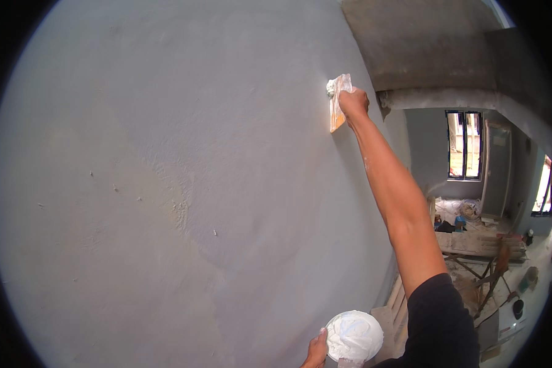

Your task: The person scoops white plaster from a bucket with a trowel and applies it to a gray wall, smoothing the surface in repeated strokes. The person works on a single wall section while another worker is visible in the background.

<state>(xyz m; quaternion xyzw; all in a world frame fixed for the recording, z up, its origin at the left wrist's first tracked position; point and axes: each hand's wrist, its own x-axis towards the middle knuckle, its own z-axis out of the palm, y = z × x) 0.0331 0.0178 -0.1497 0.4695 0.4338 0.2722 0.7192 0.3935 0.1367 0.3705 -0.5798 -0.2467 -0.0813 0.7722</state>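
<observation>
My right arm reaches up to the far right part of the grey wall point(239, 141). The right hand point(356, 103) is closed around a wide putty knife point(337, 118), its orange blade smeared with white. A lump of white putty point(330, 89) sits at the knife's upper left edge, against or very near the wall. Low in the picture, my left hand point(316, 351) grips the side of a round tub point(382, 338), thumb at its rim. White putty point(353, 331) fills the tub, and a pale flat piece point(350, 363) shows at its near edge.
Several small raised bits and a rough patch point(179, 211) mark the wall. To the right, beyond the wall's edge, is a room with a barred window point(464, 145), a low plank platform point(481, 245) and scattered items. Planks point(398, 310) stand behind the tub.
</observation>
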